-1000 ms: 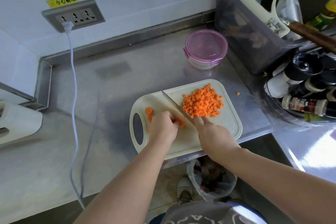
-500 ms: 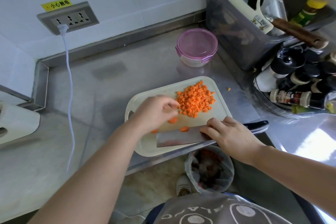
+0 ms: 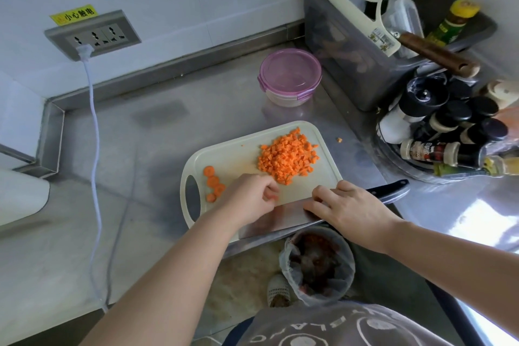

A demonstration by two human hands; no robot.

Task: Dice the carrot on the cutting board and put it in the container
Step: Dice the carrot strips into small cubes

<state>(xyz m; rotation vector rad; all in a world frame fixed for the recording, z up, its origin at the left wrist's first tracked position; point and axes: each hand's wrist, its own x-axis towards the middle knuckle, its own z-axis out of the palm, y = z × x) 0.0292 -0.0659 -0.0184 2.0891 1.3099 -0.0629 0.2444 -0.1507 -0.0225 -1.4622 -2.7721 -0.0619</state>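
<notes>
Centre of frame, on the white cutting board [image 3: 238, 154]: a heap of diced carrot [image 3: 289, 157] toward its upper right corner, 4 round carrot slices [image 3: 213, 181] in a row by the handle hole at its left end. Across the board's lower edge, a knife [image 3: 275, 222] lying flat, black handle pointing right. On the blade, right hand [image 3: 348, 208], released, fingers laid nearly straight on the steel, not wrapped round the handle. Just left of it, left hand [image 3: 250, 199], fingertips bunched below the heap, a hint of orange between them; cannot tell whether pinching a piece. Upper centre, on the steel counter [image 3: 140, 149], the round container [image 3: 290, 76], purple lid on, well apart from the board. 1 stray carrot bit [image 3: 339, 139] on the counter right of the board.
</notes>
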